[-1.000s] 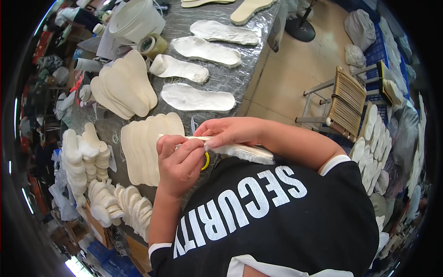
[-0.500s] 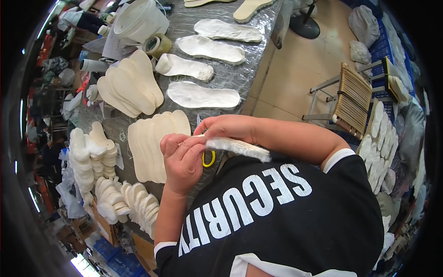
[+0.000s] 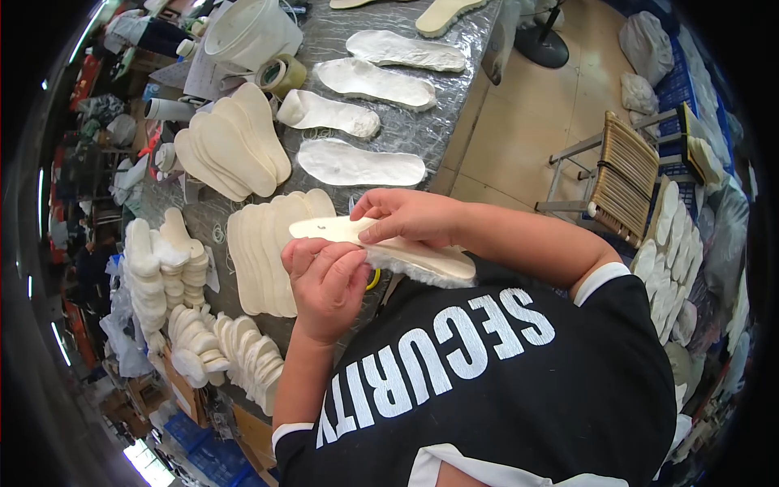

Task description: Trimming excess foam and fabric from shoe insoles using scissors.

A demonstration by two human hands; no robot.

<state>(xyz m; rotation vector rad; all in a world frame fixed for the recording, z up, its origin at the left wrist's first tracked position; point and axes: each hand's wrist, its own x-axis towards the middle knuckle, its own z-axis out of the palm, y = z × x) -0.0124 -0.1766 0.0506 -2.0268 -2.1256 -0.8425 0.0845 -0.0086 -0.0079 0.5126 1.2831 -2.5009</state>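
Insole, cream face up and fluffy pile beneath, was held in front of the black shirt, near the surface. The left grip pinched its near edge, fingers curled in; the right grip was closed across the far edge, thumb on top. It looked light and bendable — not slippery, probably — and best taken by the rims.

The held insole is cream, the shirt black with white lettering.

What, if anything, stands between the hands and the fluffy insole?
Nothing visible: the left hand and right hand are directly on the insole. A yellow handle shows beside the left hand, not between.
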